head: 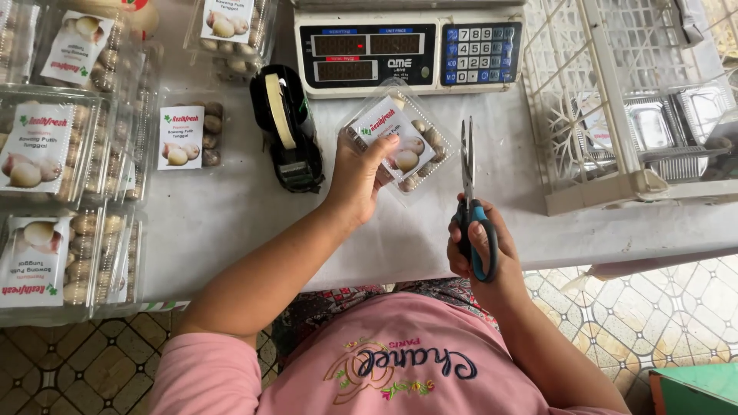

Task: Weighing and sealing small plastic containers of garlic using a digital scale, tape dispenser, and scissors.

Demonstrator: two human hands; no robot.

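The left hand (355, 178) grips a small clear plastic box (400, 142) of pale round bulbs by its near-left corner, thumb on the white label, fingers hidden beneath, lifting it just above the white table (231, 207). The right hand (480, 257) is closed through the blue and black handles of a pair of scissors (467, 180), blades shut or nearly so and pointing to twelve o'clock, the tips just beside the box's right edge at about three o'clock of it.

A black tape dispenser (288, 127) stands at nine o'clock of the box, a digital scale (407, 50) at twelve, a white crate (607, 100) with foil trays at two, and stacks of filled boxes (54, 177) at nine to ten.

I judge the main risk to be the blade tips: so near the thin lid, a small push could nick the plastic or the label. The one-corner hold looks light, so the box could tilt, or its lid pop and spill bulbs. The left thumb lies near the blades' path too.
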